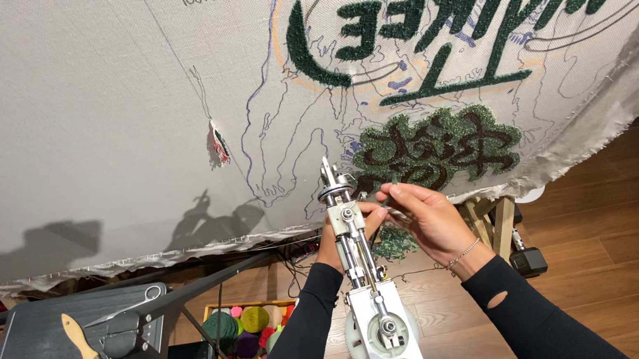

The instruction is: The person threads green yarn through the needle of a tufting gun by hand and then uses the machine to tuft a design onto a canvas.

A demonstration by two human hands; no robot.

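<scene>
A white tufting gun points up toward the stretched backing cloth, its metal needle tip close to the fabric. My left hand sits behind the gun's neck, partly hidden by it. My right hand is beside it, fingers pinched on a thin strand of yarn near the needle. Just above the hands lies a tufted dark green patch, and large tufted green letters fill the cloth higher up. Both arms wear black sleeves.
A black step stool at the lower left carries a paintbrush and scissors. A box of coloured yarn cones stands on the wooden floor. A black frame bar crosses below the cloth. A dumbbell lies at the right.
</scene>
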